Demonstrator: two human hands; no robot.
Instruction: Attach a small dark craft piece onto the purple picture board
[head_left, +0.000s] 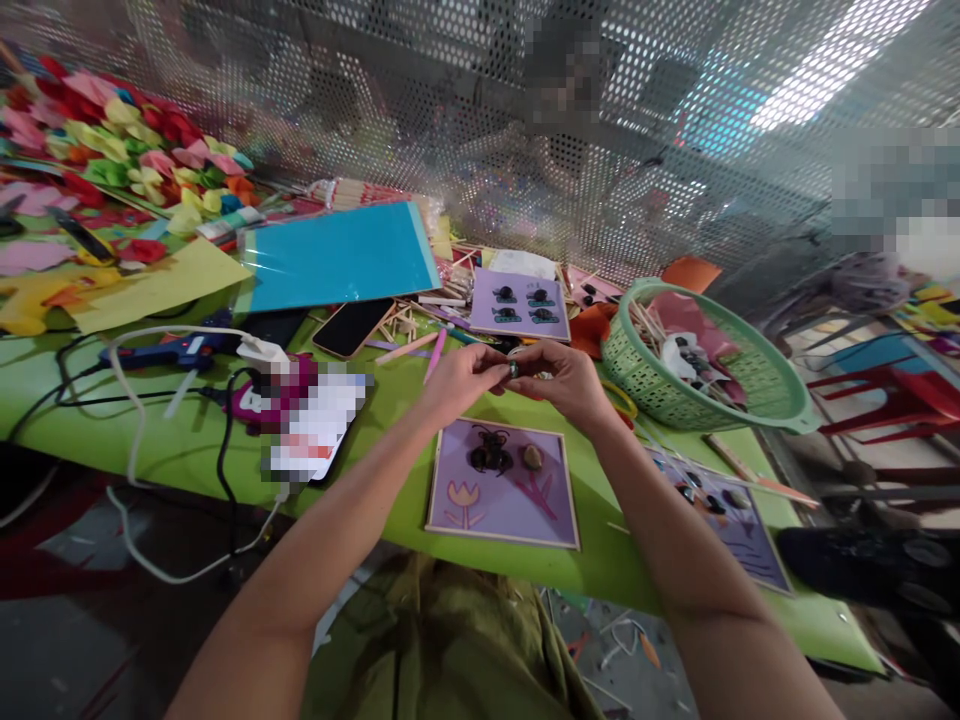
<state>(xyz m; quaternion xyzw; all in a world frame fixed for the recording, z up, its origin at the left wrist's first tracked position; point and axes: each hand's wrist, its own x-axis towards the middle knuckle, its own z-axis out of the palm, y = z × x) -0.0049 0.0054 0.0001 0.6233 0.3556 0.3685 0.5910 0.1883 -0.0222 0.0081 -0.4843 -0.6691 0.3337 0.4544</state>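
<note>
My left hand (474, 374) and my right hand (556, 376) meet over the table, fingertips pinched together around a small, dark greenish piece (514, 368). It is too small and too covered to name. Just below them lies a framed purple picture (480, 505), with a dark insect-like figure (490, 452), a brownish stone (532, 457) set on a drawn stem, and an outlined tulip. Behind my hands rests a purple card (519, 306) bearing several dark figures on green bases.
A green plastic basket (675, 405) holding scraps and sticks stands at right, near another purple picture (757, 550). At left are a blue glue gun (172, 352), cables, a power strip and phones. Behind lie a blue folder (337, 258) and colourful paper pieces (142, 150), before a perforated metal panel.
</note>
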